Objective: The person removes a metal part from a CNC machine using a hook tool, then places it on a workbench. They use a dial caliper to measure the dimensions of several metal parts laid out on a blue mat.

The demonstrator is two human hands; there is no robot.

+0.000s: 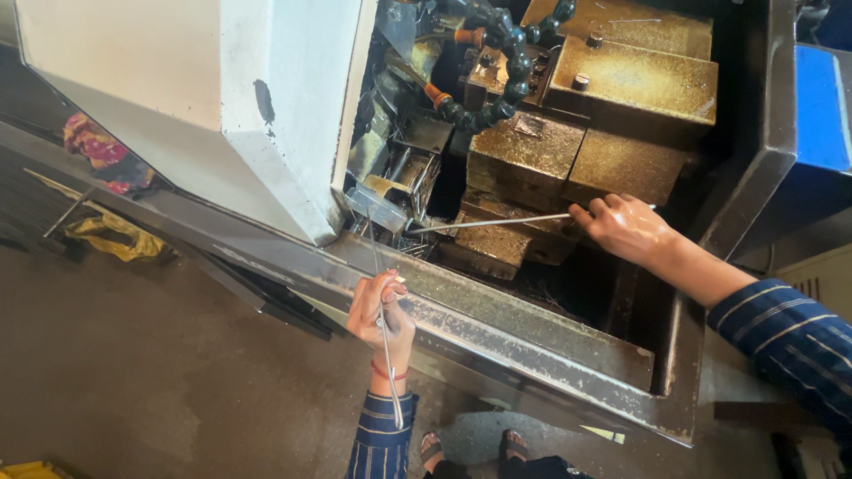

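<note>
Steel rod (497, 223), thin and bright, runs from the right hand (624, 228) leftward into the open machine; that hand is closed around the rod's near end, fingers curled over it, above the oily, golden-brown metal blocks (568, 151) inside. The rod's far tip lies near the small clamp parts (404, 177) just beside the white machine housing (222, 98). The left hand (382, 312) is shut in a pinch on a second thin metal rod (388, 355), which stands almost upright across the wrist and the striped blue sleeve (380, 439); this hand hovers at the machine's worn steel front rail (497, 333), touching or just above it, I cannot tell which. A red thread (388, 373) circles the left wrist. A segmented dark coolant hose (501, 66) with orange tips curls over the blocks. At the upper right a plain blue rectangular panel (821, 106) sits on the machine's side; whether it bears a label cannot be read. On the floor (133, 372) at far left lie a crumpled yellow cloth (115, 235) and a red patterned cloth (93, 146), well apart from both hands. Sandalled feet (470, 448) show at the bottom edge.
</note>
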